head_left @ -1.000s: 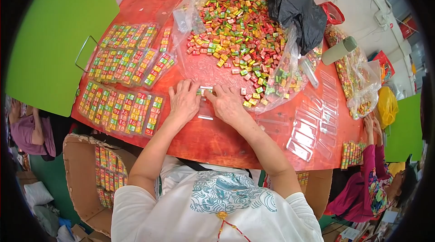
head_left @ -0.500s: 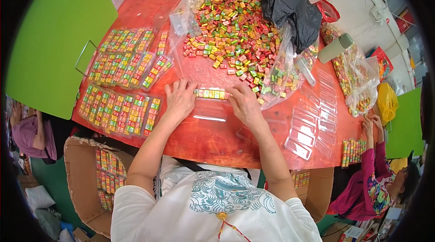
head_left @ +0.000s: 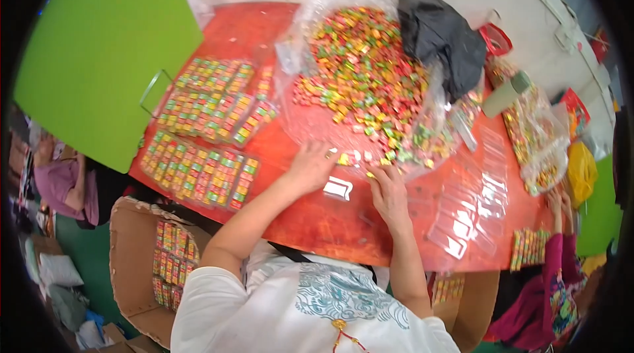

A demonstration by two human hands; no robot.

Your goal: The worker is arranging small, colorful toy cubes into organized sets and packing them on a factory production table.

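Note:
My left hand (head_left: 315,167) and my right hand (head_left: 389,196) meet over the table, fingers curled in at either end of a short row of small wrapped candies (head_left: 354,157). Blur softens the fingertips, and the fingers hide part of the row. Just below it lies a clear plastic tray (head_left: 339,188), shining with glare. Beyond my hands spreads a large heap of loose wrapped candies (head_left: 366,62), red, yellow and green, on clear plastic sheeting (head_left: 300,112).
Filled candy packs (head_left: 198,168) lie in rows at left. Clear trays (head_left: 472,204) overlap at right, near a bottle (head_left: 507,94) and black bag (head_left: 439,33). Cardboard boxes (head_left: 129,267) stand below the red table's edge. At right, another person's hands (head_left: 560,204) work near packs (head_left: 528,249).
The view has shifted, so the scene sits lower and further right. My hands have come closer together, and less of the candy row shows between them.

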